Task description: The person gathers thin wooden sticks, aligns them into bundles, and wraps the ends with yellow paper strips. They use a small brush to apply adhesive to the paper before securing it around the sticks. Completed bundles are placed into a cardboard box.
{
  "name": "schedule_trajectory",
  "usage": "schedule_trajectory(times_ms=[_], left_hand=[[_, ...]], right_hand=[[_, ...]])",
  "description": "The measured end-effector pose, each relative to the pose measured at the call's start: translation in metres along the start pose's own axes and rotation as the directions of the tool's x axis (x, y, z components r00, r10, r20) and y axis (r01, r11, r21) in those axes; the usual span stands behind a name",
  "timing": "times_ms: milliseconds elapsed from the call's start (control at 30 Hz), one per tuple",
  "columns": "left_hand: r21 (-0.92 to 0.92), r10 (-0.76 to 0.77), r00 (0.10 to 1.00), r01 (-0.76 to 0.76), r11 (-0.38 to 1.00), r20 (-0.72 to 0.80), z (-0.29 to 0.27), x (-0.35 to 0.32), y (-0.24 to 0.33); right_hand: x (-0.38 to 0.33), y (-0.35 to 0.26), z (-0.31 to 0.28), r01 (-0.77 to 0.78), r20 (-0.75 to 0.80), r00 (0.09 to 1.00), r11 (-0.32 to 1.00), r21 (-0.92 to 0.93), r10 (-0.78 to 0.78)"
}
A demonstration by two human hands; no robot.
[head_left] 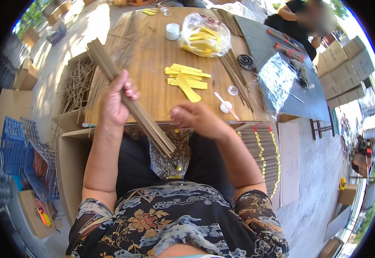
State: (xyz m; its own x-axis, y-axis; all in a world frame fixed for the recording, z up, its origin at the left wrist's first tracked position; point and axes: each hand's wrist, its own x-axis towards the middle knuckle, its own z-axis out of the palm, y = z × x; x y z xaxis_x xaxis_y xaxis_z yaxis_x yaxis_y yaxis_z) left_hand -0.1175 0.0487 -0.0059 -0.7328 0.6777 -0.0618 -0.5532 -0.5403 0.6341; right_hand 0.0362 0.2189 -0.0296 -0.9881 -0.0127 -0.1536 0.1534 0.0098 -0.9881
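Note:
My left hand [119, 99] is wrapped round a slanting bundle of thin brown incense sticks [146, 124], whose lower end hangs past the table's near edge. To its right, my right hand [200, 121] hovers near that edge, apart from the bundle. Its fingers curl underneath, partly hidden and slightly blurred, so what they hold, if anything, does not show. Yellow paper strips [187, 79] lie in a loose pile on the wooden table [149, 56] beyond my hands. A pink-and-white stick [227, 106] rests across a small white lid [225, 106] to the right.
A clear bag of yellow strips [204, 36] and a white jar [172, 31] stand farther back. At left, a carton [73, 92] holds loose sticks; banded bundles [265, 157] lie at right. A black coil [245, 62] sits near a grey table [316, 99], where another person works.

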Motion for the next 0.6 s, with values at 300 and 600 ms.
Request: schedule_trajectory(times_ms=[300, 600], left_hand=[[0.064, -0.091, 0.992, 0.097, 0.993, -0.093, -0.003, 0.009, -0.027], [0.12, -0.088, 0.987, 0.105, 0.987, -0.136, -0.005, 0.014, -0.037]], right_hand=[[-0.001, 0.076, -0.212, -0.596, -0.787, 0.596, 0.568, -0.567, -0.16], [0.031, 0.098, -0.236, -0.71, -0.777, 0.624, 0.352, -0.61, -0.088]])
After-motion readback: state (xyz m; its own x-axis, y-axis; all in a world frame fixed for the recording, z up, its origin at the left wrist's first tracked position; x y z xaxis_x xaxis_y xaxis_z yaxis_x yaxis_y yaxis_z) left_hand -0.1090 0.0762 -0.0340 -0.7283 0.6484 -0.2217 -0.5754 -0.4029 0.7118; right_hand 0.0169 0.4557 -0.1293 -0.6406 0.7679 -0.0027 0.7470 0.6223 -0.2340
